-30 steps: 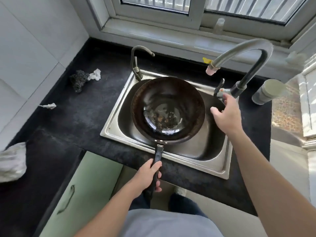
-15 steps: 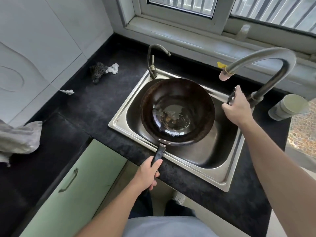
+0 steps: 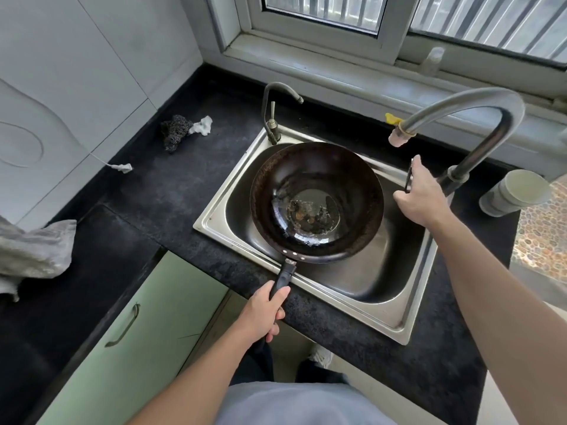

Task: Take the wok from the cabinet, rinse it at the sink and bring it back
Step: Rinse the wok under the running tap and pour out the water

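While the black table spreads round the steel sink, the dark wok sits over the basin's left half, open side up. At the sink's right rear rises a tall arched faucet. The left hand has its fingers wrapped round the wok's black handle; the right hand has its fingers curled on the faucet lever. Brownish residue lies at the wok's bottom.
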A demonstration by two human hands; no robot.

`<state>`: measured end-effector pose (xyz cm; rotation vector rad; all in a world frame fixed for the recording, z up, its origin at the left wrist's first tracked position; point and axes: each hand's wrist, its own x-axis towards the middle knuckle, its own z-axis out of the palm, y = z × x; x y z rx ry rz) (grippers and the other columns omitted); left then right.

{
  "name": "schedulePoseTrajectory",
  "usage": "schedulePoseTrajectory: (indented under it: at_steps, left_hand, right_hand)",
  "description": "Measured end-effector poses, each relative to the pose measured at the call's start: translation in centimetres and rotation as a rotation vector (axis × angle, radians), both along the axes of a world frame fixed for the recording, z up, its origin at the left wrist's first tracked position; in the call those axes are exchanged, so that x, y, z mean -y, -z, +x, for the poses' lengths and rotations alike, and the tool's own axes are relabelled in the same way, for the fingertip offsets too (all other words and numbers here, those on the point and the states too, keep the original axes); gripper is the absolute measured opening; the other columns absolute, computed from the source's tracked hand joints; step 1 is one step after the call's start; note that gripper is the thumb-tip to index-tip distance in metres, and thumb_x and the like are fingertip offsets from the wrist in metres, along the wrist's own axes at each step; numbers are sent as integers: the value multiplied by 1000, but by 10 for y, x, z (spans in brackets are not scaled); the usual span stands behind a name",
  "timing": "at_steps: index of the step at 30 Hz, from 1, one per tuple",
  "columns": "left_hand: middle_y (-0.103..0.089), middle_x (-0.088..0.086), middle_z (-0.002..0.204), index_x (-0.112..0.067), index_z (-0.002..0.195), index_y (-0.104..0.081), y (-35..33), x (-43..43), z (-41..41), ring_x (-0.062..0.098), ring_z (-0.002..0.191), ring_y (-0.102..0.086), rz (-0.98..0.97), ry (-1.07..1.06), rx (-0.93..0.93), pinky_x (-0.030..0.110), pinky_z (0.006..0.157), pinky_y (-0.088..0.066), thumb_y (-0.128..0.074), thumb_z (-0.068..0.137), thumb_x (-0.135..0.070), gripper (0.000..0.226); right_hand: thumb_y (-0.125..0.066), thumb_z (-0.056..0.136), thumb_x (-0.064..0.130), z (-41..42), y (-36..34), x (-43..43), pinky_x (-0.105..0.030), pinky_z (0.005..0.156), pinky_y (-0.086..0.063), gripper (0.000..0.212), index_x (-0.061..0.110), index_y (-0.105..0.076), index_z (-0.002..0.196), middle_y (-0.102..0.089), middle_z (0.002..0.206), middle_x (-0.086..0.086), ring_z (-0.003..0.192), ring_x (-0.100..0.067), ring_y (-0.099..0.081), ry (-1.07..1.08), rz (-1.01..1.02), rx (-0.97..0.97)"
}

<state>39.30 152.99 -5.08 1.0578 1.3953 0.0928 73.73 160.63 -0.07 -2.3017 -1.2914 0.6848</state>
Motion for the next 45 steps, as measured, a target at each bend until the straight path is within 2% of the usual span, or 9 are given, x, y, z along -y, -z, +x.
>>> schedulePoseTrajectory:
  at_steps: [10, 20, 24, 29, 33, 35, 38, 42, 45]
  left_hand:
    - [-40, 0, 61, -3, 110, -50, -7, 0, 1, 10, 38, -33, -7, 7, 5, 23, 34, -35, -44, 101, -38, 38]
    - [-40, 0, 61, 1, 109, -48, -8, -1, 2, 11, 38, -32, -18, 6, 0, 23, 34, -36, -44, 101, -38, 40]
    - [-41, 0, 61, 1, 109, -48, -8, -1, 1, 12, 38, -32, -30, -6, 7, 24, 35, -35, -45, 100, -38, 40]
    - [-43, 1, 65, -2, 108, -51, -7, -1, -2, 13, 39, -36, -50, -30, 51, 23, 36, -36, -49, 99, -36, 35]
    - [-46, 2, 66, -13, 93, -52, -5, -1, -6, 12, 39, -39, -2, 2, 56, 25, 37, -37, -50, 98, -37, 25]
    - [-47, 3, 66, -11, 92, -52, -5, 0, -8, 13, 40, -40, 46, 26, 46, 26, 37, -38, -49, 99, -38, 27]
    - [-50, 3, 64, -8, 90, -51, -2, 1, -9, 13, 39, -42, 124, 53, 15, 27, 37, -41, -48, 99, -38, 32]
    - [-58, 7, 68, -14, 83, -49, 4, 0, -12, 14, 43, -51, 208, 78, -7, 29, 38, -44, -48, 98, -41, 30]
    - [-65, 18, 79, -12, 86, -52, 13, -2, -15, 28, 53, -61, 239, 99, -30, 36, 40, -51, -46, 96, -44, 33]
  right_hand:
    - [-58, 92, 4, 0, 2, 0, -36, 122, -16, 85, 6, -6, 160, -16, 167, -13, 154, -27, -17, -26, 10, 6]
    - [-57, 93, 6, -3, 5, 5, -33, 121, -13, 82, 4, -8, 159, -16, 167, -14, 154, -28, -15, -42, 42, 7]
    - [-57, 93, 9, -12, 7, 17, -38, 121, -19, 80, 3, -12, 159, -23, 165, -17, 152, -30, -21, 13, 54, -7]
    - [-61, 88, 8, -38, 21, 56, -48, 109, -43, 72, 10, -31, 153, -48, 145, -16, 131, -29, -50, 188, 147, -83]
    - [-60, 93, 9, -81, 25, 95, -36, 91, -49, 56, 13, -43, 145, -65, 117, -5, 101, -20, -63, 300, 156, -122]
    - [-61, 96, 16, -111, 26, 110, -33, 84, -50, 39, 17, -52, 134, -68, 100, 1, 91, -17, -65, 335, 107, -170]
    - [-61, 98, 29, -159, 34, 119, -43, 78, -61, 14, 19, -65, 105, -72, 84, 2, 77, -16, -69, 322, 6, -309]
    - [-59, 97, 45, -212, 42, 104, -41, 74, -63, 32, 15, -69, 89, -76, 74, 3, 63, -13, -72, 252, -211, -475]
    - [-62, 93, 49, -237, 49, 85, -43, 74, -62, 41, 13, -67, 76, -73, 66, 2, 61, -17, -70, 326, -267, -606]
